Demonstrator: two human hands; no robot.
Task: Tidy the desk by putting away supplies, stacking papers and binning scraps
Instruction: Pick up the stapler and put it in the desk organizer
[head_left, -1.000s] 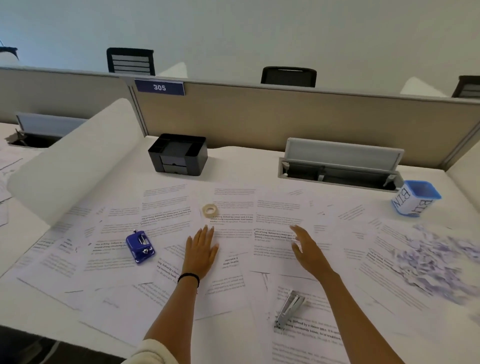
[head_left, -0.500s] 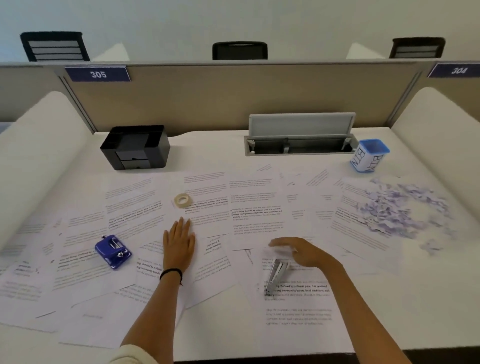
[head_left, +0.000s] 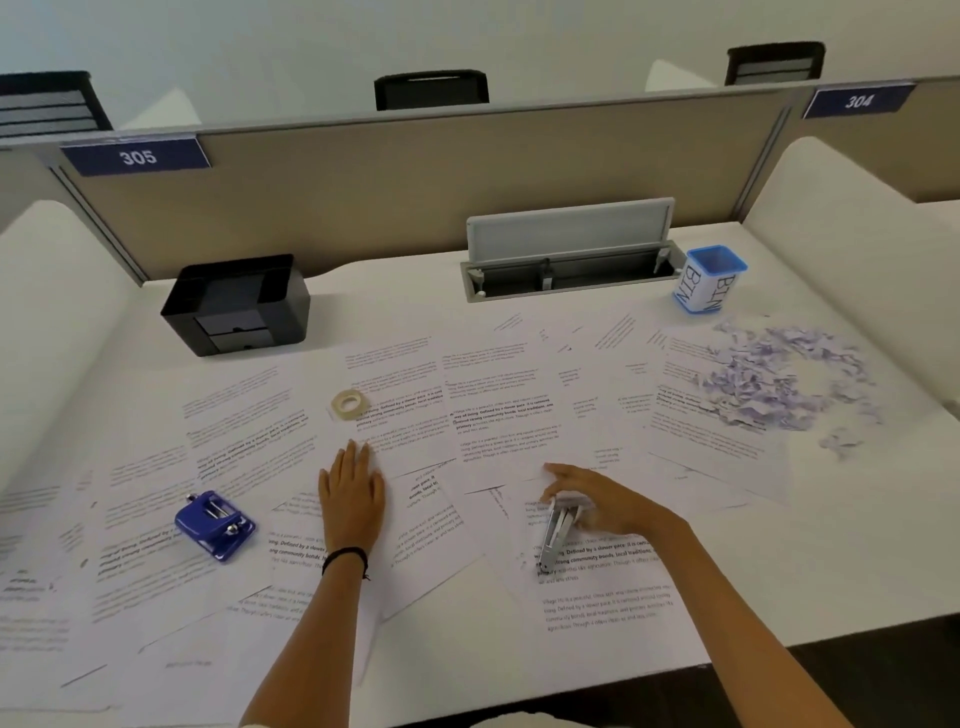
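Note:
Printed paper sheets (head_left: 493, 415) lie scattered over the white desk (head_left: 779, 597). My left hand (head_left: 353, 493) rests flat on the sheets, fingers straight. My right hand (head_left: 597, 499) curls its fingers round the top end of a silver stapler (head_left: 553, 535) that lies on the papers. A blue hole punch (head_left: 215, 525) sits left of my left hand. A roll of clear tape (head_left: 348, 404) lies beyond it. A pile of purple-white paper scraps (head_left: 779, 384) covers the far right. A blue cup marked BIN (head_left: 709, 280) stands behind the scraps.
A black desk organiser (head_left: 236, 304) stands at the back left. An open grey cable hatch (head_left: 571, 260) sits at the back centre. Beige partitions (head_left: 415, 197) wall the desk at the back, and white curved dividers (head_left: 857, 249) close it in on both sides.
My right hand has drawn back from the sheets toward me and closed its fingers on the stapler. My left hand stays flat on the papers. The camera has swung right.

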